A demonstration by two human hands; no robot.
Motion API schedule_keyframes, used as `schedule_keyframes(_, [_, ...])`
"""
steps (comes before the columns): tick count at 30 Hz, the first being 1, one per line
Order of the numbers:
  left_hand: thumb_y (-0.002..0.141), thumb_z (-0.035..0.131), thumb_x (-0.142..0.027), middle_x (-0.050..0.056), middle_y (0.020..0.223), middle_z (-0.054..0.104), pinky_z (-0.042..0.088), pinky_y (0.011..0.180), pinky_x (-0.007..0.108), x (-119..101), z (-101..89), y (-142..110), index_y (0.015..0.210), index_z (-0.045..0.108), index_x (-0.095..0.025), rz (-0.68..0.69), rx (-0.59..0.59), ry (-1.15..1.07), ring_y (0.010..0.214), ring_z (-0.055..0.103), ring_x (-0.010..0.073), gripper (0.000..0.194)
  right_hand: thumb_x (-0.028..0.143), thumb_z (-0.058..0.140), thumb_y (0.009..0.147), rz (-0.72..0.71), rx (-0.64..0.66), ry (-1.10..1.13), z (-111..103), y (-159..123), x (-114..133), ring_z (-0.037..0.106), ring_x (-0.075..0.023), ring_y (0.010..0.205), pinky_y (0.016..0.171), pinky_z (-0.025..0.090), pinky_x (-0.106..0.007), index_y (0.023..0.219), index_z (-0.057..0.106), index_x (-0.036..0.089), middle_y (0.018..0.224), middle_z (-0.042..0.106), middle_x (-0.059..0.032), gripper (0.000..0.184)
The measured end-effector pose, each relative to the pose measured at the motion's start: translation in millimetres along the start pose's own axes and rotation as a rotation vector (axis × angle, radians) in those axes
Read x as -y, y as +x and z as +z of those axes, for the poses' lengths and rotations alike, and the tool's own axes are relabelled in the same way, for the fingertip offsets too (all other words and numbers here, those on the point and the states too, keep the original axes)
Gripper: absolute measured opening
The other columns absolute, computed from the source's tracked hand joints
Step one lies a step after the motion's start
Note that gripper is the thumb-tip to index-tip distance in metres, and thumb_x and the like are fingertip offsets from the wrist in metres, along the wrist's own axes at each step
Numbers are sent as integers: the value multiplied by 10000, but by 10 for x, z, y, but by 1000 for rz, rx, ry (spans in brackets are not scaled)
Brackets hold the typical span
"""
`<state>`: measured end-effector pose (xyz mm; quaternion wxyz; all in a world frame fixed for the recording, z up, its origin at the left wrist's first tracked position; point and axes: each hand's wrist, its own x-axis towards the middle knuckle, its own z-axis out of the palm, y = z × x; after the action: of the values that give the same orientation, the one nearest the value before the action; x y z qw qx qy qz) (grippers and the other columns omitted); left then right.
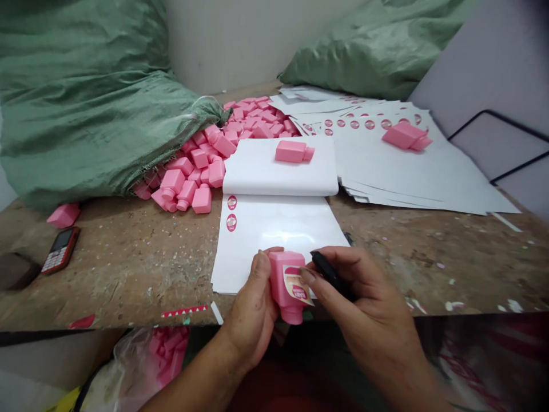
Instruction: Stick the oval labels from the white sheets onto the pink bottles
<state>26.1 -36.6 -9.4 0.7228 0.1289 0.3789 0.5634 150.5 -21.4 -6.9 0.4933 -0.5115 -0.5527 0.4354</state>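
Left grip point(255, 312) + right grip point(364, 297): both closed | bottle pile point(223, 144) on table point(150, 257): tons, no labels visible | pink bottle point(279, 286): snug in left | label point(295, 286): mostly on, corner apparently loose, right thumb point(315, 283) touching | black pen-like tool point(330, 272): in right

I get a single head-worn feed — it looks forward and down over the near edge of the bench point(128, 257), close above the hands point(251, 315) — and reaches past the far edge to the wall point(223, 46).
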Motion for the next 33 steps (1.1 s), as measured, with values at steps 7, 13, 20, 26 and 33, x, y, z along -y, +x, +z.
schedule_keyframes(7, [985, 399, -487, 82, 1110, 645, 437, 971, 341, 28, -44, -2, 1157, 534, -181, 40, 41, 105, 1103, 586, 211, 376, 281, 695, 792, 12, -7, -25, 5, 1, -17, 631, -165, 691, 638, 530, -271, 878, 638, 250, 761, 653, 21, 108])
schedule_keyframes(13, [930, 556, -445, 37, 1054, 647, 424, 912, 292, 20, -61, -46, 1153, 522, -213, 40, 48, 162, 1012, 593, 163, 323, 289, 676, 806, -10, -5, -71, 10, -1, -10, 616, -152, 654, 584, 499, -249, 876, 640, 254, 747, 658, 32, 86])
schedule_keyframes(20, [847, 675, -249, 16, 1007, 634, 426, 838, 256, 26, -61, -51, 1219, 490, -229, 15, 46, 234, 907, 584, 127, 416, 270, 630, 858, -216, -39, -327, -1, -32, -82, 639, -187, 683, 621, 488, -297, 940, 653, 265, 801, 703, 11, 85])
schedule_keyframes(26, [806, 708, -245, 39, 982, 633, 469, 793, 281, 23, -74, -38, 1183, 507, -186, -17, -6, 233, 841, 582, 130, 431, 320, 606, 876, -338, -102, -491, -126, 53, -184, 634, -218, 718, 656, 463, -340, 987, 666, 240, 852, 709, -37, 149])
schedule_keyframes(33, [705, 768, -162, 44, 955, 639, 480, 767, 261, -17, -43, -93, 1167, 494, -170, -91, 10, 229, 827, 591, 125, 537, 354, 743, 715, 144, 157, 83, -91, 93, -75, 586, -164, 673, 588, 489, -263, 901, 617, 251, 745, 619, 30, 247])
